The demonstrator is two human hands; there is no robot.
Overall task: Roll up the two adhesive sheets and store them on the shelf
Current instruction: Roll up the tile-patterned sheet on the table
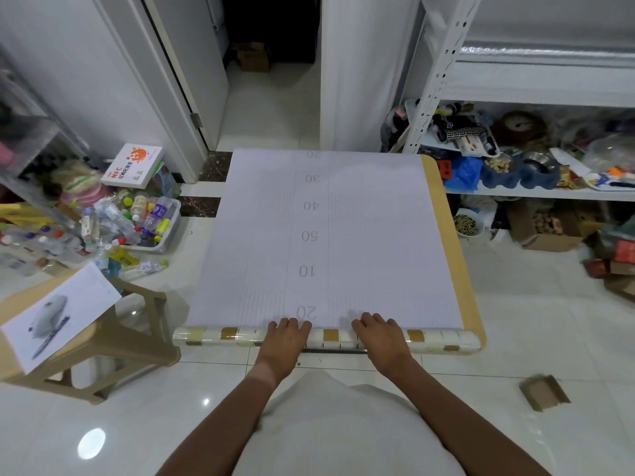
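An adhesive sheet point(371, 235) lies flat on a small table point(453, 242), its pale backing paper up with printed ruler numbers. Its near end is rolled into a tube point(213, 338) showing a white and gold tile pattern along the table's front edge. My left hand point(287, 333) and my right hand point(378, 333) lie side by side on top of the roll, fingers curled over it onto the flat sheet. A white metal shelf point(536, 84) stands at the right, its upper level bare. I can see only one sheet.
The lower shelf levels point(549, 192) are packed with clutter. A tan stool point(113, 338) with a printed paper stands at the left, behind it a bin of plastic bottles point(147, 221). A cardboard scrap point(544, 393) lies on the tiled floor. A doorway point(271, 63) opens ahead.
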